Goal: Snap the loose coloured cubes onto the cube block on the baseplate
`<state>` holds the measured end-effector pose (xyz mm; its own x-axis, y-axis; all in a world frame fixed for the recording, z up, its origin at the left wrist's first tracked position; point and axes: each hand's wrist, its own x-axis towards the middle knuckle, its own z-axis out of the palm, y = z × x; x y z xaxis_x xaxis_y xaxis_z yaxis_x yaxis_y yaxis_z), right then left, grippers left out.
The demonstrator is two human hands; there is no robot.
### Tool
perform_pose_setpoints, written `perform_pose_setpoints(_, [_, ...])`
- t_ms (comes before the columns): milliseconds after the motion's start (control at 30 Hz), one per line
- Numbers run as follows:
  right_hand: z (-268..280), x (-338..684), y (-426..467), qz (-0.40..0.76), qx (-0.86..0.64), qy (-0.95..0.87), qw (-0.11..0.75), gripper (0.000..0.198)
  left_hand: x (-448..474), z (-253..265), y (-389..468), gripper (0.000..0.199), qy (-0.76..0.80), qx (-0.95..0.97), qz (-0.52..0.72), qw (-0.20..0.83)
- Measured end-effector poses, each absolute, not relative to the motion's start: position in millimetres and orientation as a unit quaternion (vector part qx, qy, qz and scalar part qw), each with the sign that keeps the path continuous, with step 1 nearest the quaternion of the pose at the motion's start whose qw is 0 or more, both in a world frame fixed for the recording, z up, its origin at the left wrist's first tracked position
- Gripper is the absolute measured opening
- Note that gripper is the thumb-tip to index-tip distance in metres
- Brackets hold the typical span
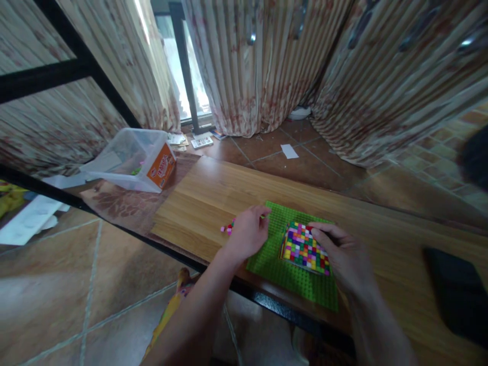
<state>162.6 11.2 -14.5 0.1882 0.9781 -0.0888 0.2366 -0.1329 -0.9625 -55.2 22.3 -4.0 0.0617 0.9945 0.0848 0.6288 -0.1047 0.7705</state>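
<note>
A green studded baseplate (267,259) lies on the wooden table, near its front edge. On it stands a low block of small multicoloured toy bricks (303,246), its top a mosaic of many colours. My right hand (345,254) is at the block's right side, thumb and forefinger pinched at the back edge over a small red brick (309,228). Above the baseplate's left edge is my left hand (249,231), fingers curled in; whatever they hold is too small to make out. Some loose pink and red bricks (227,227) lie beside it, partly hidden by the hand.
A clear plastic bin (133,178) with an orange label stands at the table's left end, a few pieces inside. At the right lies a dark flat object (455,292). A black metal frame (84,66) rises at the left. Curtains (244,66) hang behind the table.
</note>
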Motion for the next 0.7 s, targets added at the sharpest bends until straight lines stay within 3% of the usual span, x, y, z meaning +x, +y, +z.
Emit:
perform_pose_setpoints(333, [-22.4, 165.8, 2.8, 0.367, -0.659, -0.43, 0.496, 0.029, -102.1, 8.2, 27.4, 0.019, 0.713, 0.669, 0.111, 0.181])
perform_pose_setpoints(500, [-22.4, 167.9, 3.2, 0.344, -0.657, -0.431, 0.514, 0.026, -86.0, -3.1, 29.6, 0.023, 0.707, 0.684, 0.12, 0.134])
perform_pose_setpoints(700, [-22.4, 167.7, 4.3, 0.326, -0.658, -0.444, 0.513, 0.026, -81.2, -2.0, 33.8, 0.021, 0.666, 0.706, 0.184, 0.154])
